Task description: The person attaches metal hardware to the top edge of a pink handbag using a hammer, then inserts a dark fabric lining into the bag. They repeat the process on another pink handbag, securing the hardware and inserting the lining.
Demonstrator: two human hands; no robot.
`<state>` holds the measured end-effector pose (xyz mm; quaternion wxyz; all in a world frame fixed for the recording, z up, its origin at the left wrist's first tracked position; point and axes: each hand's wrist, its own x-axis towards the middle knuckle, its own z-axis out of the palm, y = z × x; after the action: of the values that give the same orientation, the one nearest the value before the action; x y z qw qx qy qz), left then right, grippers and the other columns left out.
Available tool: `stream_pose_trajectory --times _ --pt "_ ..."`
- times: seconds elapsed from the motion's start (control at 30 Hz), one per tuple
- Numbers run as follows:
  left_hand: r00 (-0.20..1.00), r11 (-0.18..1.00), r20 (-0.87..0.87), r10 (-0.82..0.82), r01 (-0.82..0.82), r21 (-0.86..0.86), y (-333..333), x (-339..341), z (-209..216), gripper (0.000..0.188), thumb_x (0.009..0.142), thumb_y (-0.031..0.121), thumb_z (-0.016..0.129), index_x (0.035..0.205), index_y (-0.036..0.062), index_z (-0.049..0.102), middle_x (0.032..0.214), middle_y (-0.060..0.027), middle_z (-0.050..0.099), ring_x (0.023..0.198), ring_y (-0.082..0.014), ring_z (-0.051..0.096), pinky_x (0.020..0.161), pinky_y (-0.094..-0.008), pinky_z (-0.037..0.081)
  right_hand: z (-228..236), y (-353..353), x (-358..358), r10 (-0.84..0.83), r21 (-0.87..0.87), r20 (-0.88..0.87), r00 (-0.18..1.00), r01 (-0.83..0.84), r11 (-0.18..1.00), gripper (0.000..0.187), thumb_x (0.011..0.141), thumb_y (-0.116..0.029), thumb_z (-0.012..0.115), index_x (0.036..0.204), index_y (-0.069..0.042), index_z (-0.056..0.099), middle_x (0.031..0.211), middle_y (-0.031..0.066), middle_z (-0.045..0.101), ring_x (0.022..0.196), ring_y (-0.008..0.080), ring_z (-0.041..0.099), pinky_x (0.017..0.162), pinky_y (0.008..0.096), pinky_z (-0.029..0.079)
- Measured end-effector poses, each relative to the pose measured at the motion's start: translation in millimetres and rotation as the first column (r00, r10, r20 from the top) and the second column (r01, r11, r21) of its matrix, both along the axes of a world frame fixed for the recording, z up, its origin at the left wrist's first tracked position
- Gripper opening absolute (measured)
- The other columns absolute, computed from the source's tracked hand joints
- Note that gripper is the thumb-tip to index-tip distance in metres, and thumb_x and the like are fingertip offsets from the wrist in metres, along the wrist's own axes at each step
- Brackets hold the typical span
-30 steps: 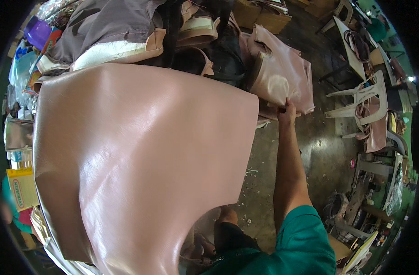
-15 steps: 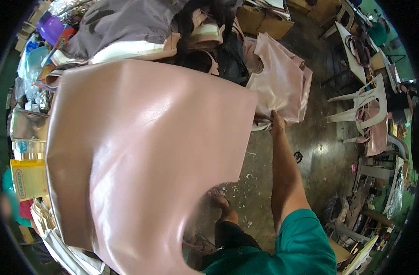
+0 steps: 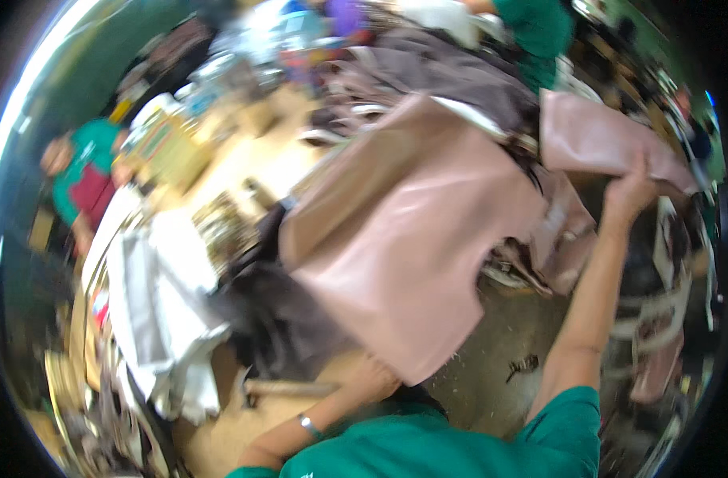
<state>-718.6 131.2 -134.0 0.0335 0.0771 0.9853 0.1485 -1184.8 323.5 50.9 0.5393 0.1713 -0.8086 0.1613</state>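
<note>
A large glossy pink sheet, like leather [image 3: 412, 231], with a curved cutout in its right edge, spreads across the middle. My left hand [image 3: 377, 376] closes on its near edge by the lower corner; the fingertips are hidden and blurred. My right hand [image 3: 633, 190], stretched out to the right, grips the lower edge of a smaller pink piece [image 3: 603, 131] and holds it up. Below that piece, more pink sheets [image 3: 567, 231] hang at the side of the pile.
A hammer [image 3: 292, 388] lies on the tan table [image 3: 213, 434] by my left forearm. Dark cloth [image 3: 288, 327] and white sheets [image 3: 157, 303] lie left. A dark grey pile [image 3: 459, 72] is beyond. Co-workers in green [image 3: 97, 159] are at left and far right. A plastic chair [image 3: 659, 319] stands right.
The view has swung left and blurred. The large sheet is lower and farther from the camera, uncovering my left hand. My right hand has lifted a pink piece off the hanging stack.
</note>
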Motion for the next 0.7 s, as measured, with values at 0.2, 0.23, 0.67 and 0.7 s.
stream_pose_trajectory --times 0.2,0.23,0.67,0.7 --pt "0.966 0.883 -0.081 0.245 -0.188 0.430 -42 41 130 0.032 0.074 0.011 0.058 0.105 0.0085 0.051 0.100 -0.0112 0.054 0.084 -0.0266 0.056 0.075 -0.0350 0.045 127 -111 150 0.921 -0.834 -0.355 0.160 -0.500 -0.234 0.037 0.073 -0.016 0.065 0.104 0.003 0.057 0.102 0.0152 0.057 0.098 0.0182 0.053 0.086 0.0297 0.043" --pt "0.897 0.850 -0.240 0.372 -0.226 0.476 -55 60 151 0.036 0.073 0.013 0.060 0.108 0.0083 0.051 0.106 -0.0120 0.053 0.095 -0.0278 0.053 0.082 -0.0378 0.043 134 -130 187 0.931 -0.823 -0.360 0.060 -0.490 -0.287 0.037 0.074 -0.018 0.063 0.104 0.003 0.057 0.100 0.0146 0.057 0.095 0.0181 0.053 0.084 0.0298 0.043" --pt "0.134 0.303 -0.820 0.557 -0.952 0.051 -37 289 266 0.024 0.078 0.010 0.054 0.099 -0.0013 0.057 0.105 -0.0132 0.059 0.083 -0.0242 0.058 0.071 -0.0345 0.044 109 -343 478 0.367 -0.933 0.109 -0.924 -0.223 -0.283 0.046 0.085 -0.042 0.046 0.098 0.002 0.055 0.078 0.0071 0.058 0.063 0.0169 0.054 0.060 0.0316 0.047" --pt "0.169 0.223 -0.799 0.578 -0.974 -0.045 -27 288 268 0.019 0.077 0.007 0.054 0.093 -0.0008 0.060 0.104 -0.0122 0.059 0.077 -0.0230 0.059 0.064 -0.0334 0.045 90 -353 475 0.356 -0.927 0.234 -0.905 -0.318 -0.197 0.048 0.086 -0.043 0.045 0.098 0.002 0.055 0.076 0.0066 0.058 0.060 0.0168 0.054 0.058 0.0317 0.048"
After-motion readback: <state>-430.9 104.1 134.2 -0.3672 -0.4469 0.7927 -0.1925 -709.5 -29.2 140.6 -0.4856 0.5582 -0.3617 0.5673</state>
